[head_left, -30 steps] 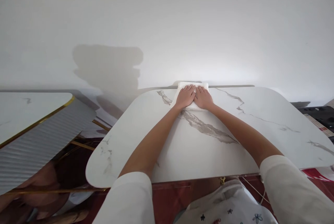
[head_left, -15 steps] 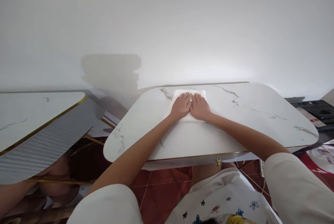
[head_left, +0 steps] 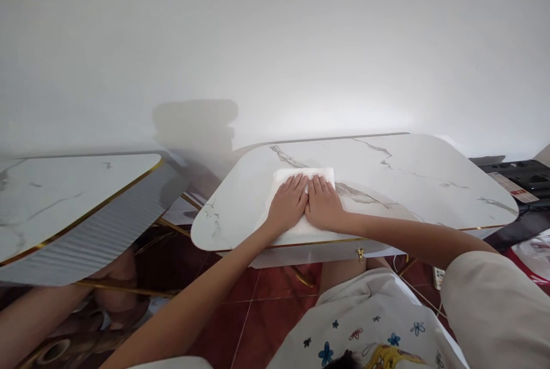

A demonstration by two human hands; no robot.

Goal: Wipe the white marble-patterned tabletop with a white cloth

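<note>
A folded white cloth (head_left: 281,175) lies on the white marble-patterned tabletop (head_left: 416,188), a little left of its middle and close to the front edge. My left hand (head_left: 289,203) rests flat on the cloth with its fingers stretched forward. Beside it, touching at the thumbs, my right hand (head_left: 322,201) also presses flat on the cloth, palm down. Neither hand is closed around the cloth. Both palms hide much of its middle.
Another marble-patterned table (head_left: 81,191) with a gold edge stands at left. Another person's legs (head_left: 116,289) show under it. Against the wall (head_left: 275,42) at right sits a black appliance (head_left: 524,177). A gold knob (head_left: 360,254) sticks out from the table front.
Both hands and the cloth have slid back toward me and slightly left, from near the middle of the tabletop to its front edge. The view has shifted a little.
</note>
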